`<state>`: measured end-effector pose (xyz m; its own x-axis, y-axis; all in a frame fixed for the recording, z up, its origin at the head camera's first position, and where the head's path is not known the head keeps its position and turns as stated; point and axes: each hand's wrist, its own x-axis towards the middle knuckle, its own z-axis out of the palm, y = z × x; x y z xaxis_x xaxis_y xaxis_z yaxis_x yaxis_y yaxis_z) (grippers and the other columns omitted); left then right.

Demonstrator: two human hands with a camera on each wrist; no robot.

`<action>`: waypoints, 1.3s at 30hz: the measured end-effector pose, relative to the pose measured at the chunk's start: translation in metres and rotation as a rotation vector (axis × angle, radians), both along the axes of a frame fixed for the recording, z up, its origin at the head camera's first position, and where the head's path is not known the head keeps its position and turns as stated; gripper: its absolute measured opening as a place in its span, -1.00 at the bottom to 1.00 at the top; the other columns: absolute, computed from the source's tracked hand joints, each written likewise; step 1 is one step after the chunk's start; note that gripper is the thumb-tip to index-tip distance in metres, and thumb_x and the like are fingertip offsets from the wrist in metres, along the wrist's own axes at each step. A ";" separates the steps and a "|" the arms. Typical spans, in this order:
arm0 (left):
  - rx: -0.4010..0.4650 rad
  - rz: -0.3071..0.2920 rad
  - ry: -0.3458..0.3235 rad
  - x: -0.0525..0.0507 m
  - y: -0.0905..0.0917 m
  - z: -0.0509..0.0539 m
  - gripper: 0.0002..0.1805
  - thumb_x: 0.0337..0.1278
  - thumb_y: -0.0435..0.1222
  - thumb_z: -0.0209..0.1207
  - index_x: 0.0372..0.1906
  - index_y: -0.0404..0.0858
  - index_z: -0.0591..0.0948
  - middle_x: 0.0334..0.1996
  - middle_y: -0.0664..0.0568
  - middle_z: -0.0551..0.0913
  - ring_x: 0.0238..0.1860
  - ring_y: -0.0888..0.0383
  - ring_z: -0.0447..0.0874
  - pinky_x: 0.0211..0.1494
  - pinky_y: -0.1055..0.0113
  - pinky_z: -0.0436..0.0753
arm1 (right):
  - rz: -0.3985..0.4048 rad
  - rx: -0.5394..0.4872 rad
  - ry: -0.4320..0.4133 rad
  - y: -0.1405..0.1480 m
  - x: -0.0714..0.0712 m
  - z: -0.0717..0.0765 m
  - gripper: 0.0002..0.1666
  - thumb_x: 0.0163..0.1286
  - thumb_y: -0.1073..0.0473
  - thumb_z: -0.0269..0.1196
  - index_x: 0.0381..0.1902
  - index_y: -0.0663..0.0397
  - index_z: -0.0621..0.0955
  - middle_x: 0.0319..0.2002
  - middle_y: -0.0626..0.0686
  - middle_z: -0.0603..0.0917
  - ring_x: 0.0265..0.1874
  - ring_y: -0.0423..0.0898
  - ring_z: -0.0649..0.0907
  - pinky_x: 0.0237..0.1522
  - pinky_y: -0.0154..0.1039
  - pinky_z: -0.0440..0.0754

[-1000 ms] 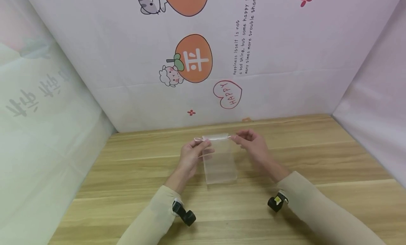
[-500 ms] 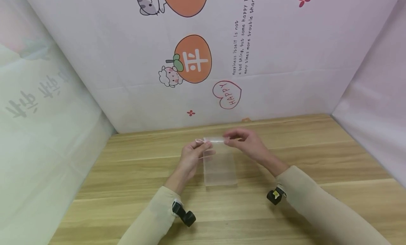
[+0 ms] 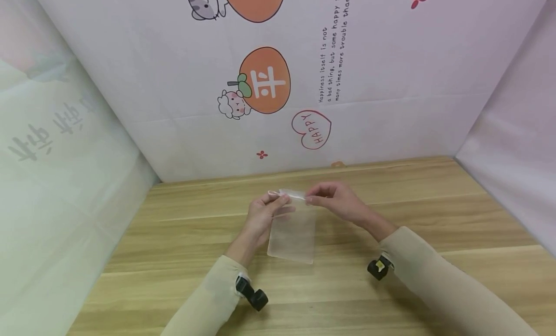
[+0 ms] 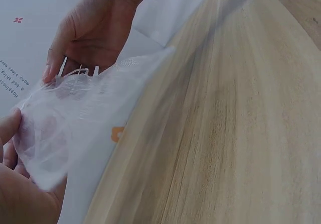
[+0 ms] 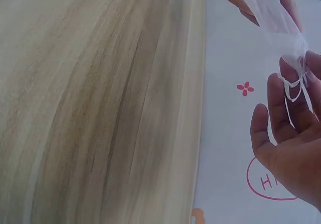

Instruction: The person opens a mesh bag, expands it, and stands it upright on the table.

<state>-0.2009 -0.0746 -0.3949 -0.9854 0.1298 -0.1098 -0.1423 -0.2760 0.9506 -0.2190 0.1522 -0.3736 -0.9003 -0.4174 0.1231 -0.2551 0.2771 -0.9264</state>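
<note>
Nearest are the two pale sleeves (image 3: 208,297), each with a small black camera (image 3: 256,298) at the cuff; the cameras could snag loose cord if the wrists crossed. Farther out, the left hand (image 3: 260,217) pinches the left end of the bag's mouth, thumb in front, other fingers behind the sheer cloth. The right hand (image 3: 340,201) pinches the mouth's right end, its remaining fingers spread apart. Between them the bag (image 3: 291,237) hangs, seemingly clear of the table (image 3: 330,297). Such thin fabric would probably slip or swing if either pinch loosened, and pulling unevenly could bunch the mouth or strain its seam. A white cord (image 5: 293,86) loops by the right fingers; catching one strand alone might tangle it or draw it lopsided. Behind everything, the printed wall sheet (image 3: 382,128) looks too far back to interfere.
</note>
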 end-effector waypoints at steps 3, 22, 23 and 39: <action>-0.069 -0.047 0.002 -0.001 -0.002 0.000 -0.80 0.26 -0.27 0.35 -0.12 -0.28 0.66 -0.13 -0.05 0.72 -0.11 -0.01 0.77 0.06 0.14 0.69 | 0.013 0.004 -0.011 0.002 -0.001 0.001 -0.81 0.40 0.11 0.35 -0.13 0.10 0.72 -0.16 0.05 0.73 -0.07 0.17 0.64 0.07 0.13 0.59; -0.582 -0.363 0.527 -0.024 -0.034 0.029 -0.59 0.27 -0.22 0.34 0.20 -0.16 0.64 0.22 0.06 0.60 0.26 0.02 0.50 0.17 0.12 0.61 | 0.141 0.128 0.046 0.014 -0.006 0.014 -0.81 0.47 0.14 0.27 -0.13 0.17 0.69 -0.14 0.11 0.72 -0.08 0.06 0.64 0.06 0.01 0.60; -0.591 -0.385 0.537 -0.025 -0.033 0.030 -0.61 0.28 -0.22 0.33 0.18 -0.16 0.66 0.22 0.07 0.60 0.26 0.03 0.50 0.16 0.13 0.62 | 0.146 0.133 0.056 0.014 -0.006 0.014 -0.80 0.48 0.14 0.27 -0.13 0.17 0.69 -0.15 0.10 0.72 -0.09 0.03 0.64 0.06 -0.02 0.60; -0.745 -0.450 0.570 -0.031 -0.026 0.030 -0.86 0.25 -0.20 0.36 -0.16 -0.14 0.77 0.16 0.09 0.61 0.25 0.11 0.47 0.14 0.11 0.58 | 0.161 0.141 0.094 0.015 -0.007 0.014 -0.86 0.48 0.18 0.26 -0.17 0.13 0.69 -0.18 0.11 0.71 -0.15 0.01 0.62 0.00 -0.04 0.58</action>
<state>-0.2321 -0.1007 -0.3644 -0.7938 0.5886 0.1533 0.4369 0.3765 0.8170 -0.2259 0.1672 -0.3597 -0.8082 -0.5736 0.1335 -0.3898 0.3511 -0.8514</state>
